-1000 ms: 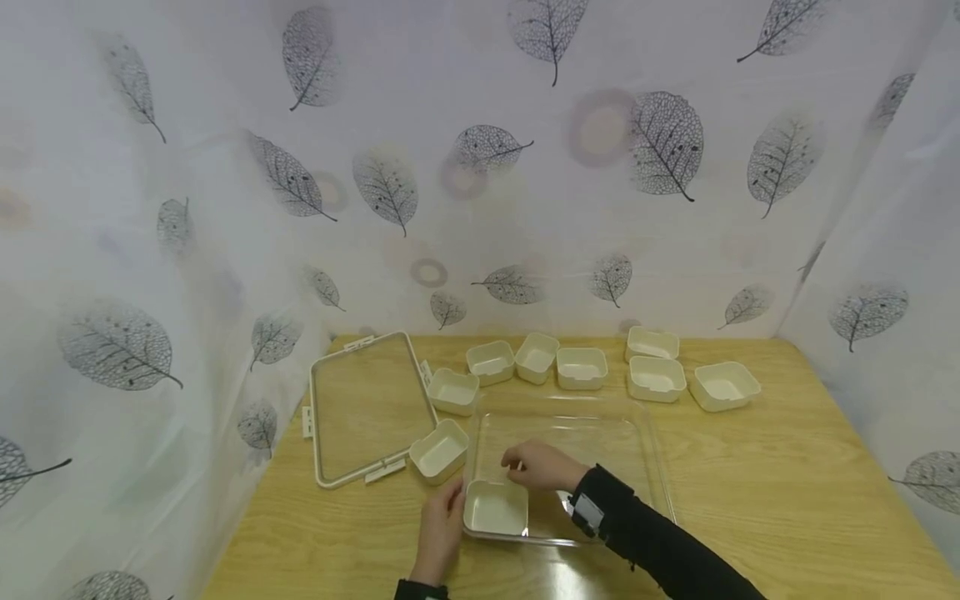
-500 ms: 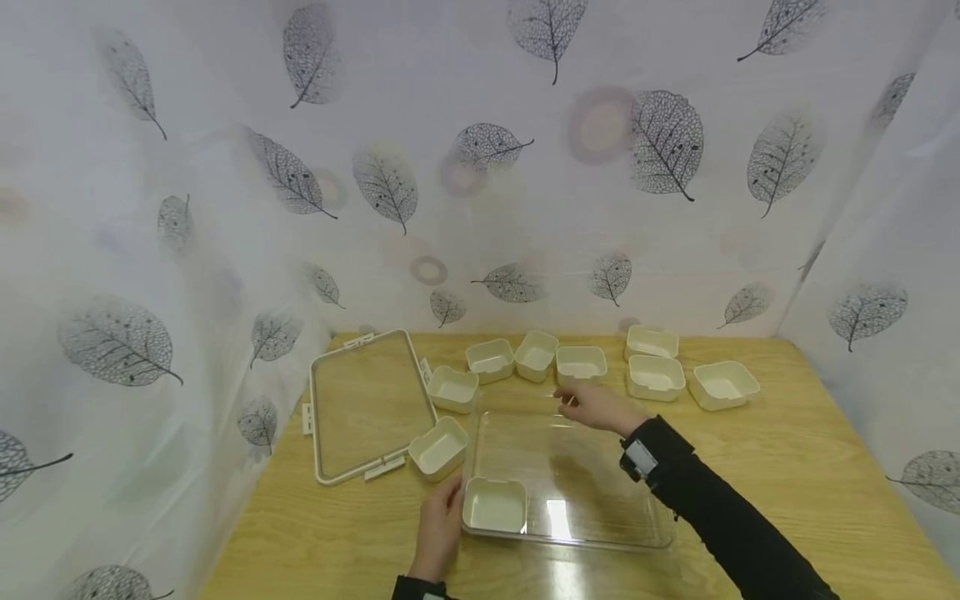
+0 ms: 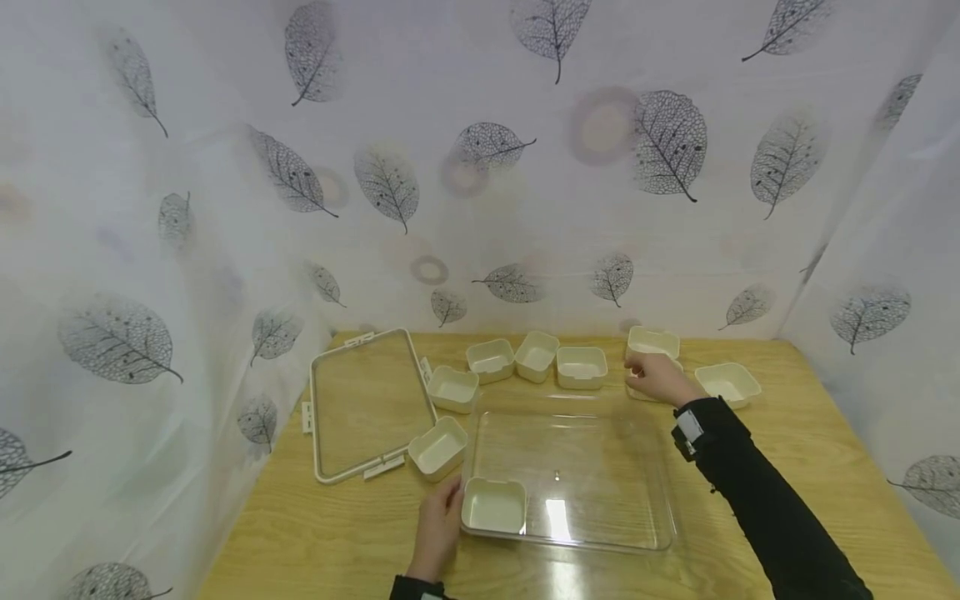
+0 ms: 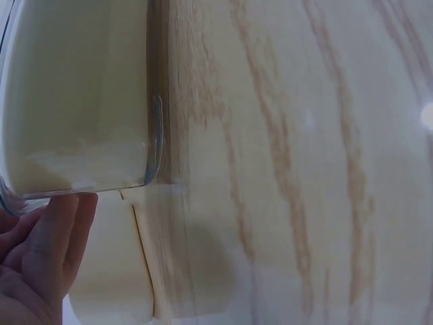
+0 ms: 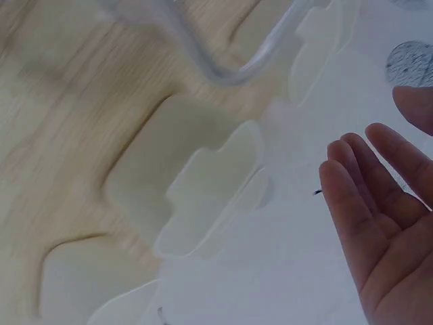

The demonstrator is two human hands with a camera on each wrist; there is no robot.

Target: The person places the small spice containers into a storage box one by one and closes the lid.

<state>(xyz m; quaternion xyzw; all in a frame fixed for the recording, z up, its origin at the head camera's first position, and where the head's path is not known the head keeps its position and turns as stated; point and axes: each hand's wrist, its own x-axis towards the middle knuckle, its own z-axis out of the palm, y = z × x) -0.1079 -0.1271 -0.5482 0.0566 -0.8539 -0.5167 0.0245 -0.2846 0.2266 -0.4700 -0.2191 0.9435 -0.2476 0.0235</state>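
My left hand (image 3: 437,529) is beside the left wall of a clear plastic bin (image 3: 577,546). In the left wrist view its fingers (image 4: 57,237), fairly straight, touch the outside of the bin's end wall. A small cream plastic box (image 3: 495,506) sits in the bin's front left corner. My right hand (image 3: 660,377) holds nothing and hangs over another cream box at the back right, hiding most of it. In the right wrist view the fingers (image 5: 352,223) are apart and loosely bent, with a cream box (image 5: 155,159) off to one side of them.
Behind that hand stands a cream box (image 3: 652,342), with another box (image 3: 727,383) to its right. Several more, such as one box (image 3: 581,368), line the bin's back and left sides. A clear lid (image 3: 371,408) with white clips lies left. A leaf-print curtain (image 3: 480,217) surrounds the wooden table (image 3: 787,483).
My right hand has moved from the box in the bin's front corner, back and right across the bin, to the boxes at the back right. The left hand has stayed at the bin's side.
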